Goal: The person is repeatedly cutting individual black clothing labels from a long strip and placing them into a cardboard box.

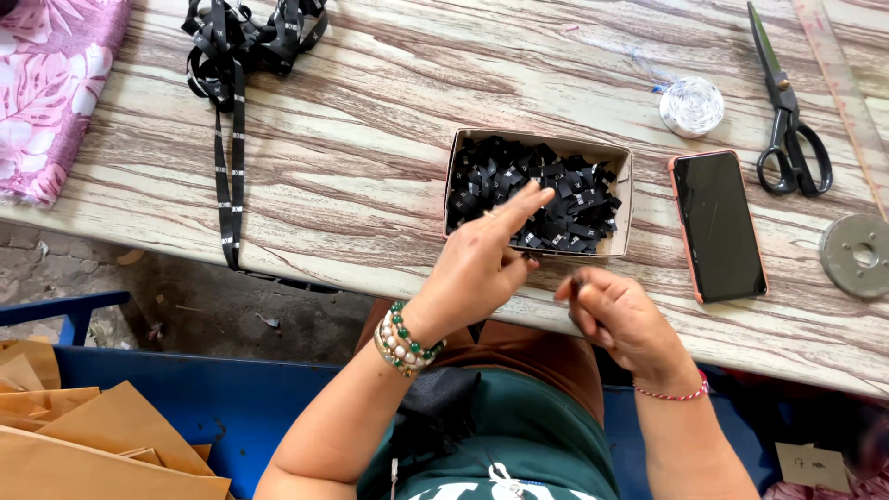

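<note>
Left hand (482, 264): fingers spread wide, reaching over the shallow cardboard box (626, 194) of small black woven labels (532, 190).
Right hand (616, 315): fingers curled narrow at the wood-grain table (352, 148) edge; contents hidden.

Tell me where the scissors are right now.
In the head view the black scissors lie on the table at the far right, beyond the phone, between the white thread spool and a clear ruler.

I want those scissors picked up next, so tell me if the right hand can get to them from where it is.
Probably yes: the right hand sits at the table edge, the scissors lie in the open beyond the phone, which is flat and easy to pass over.
</note>
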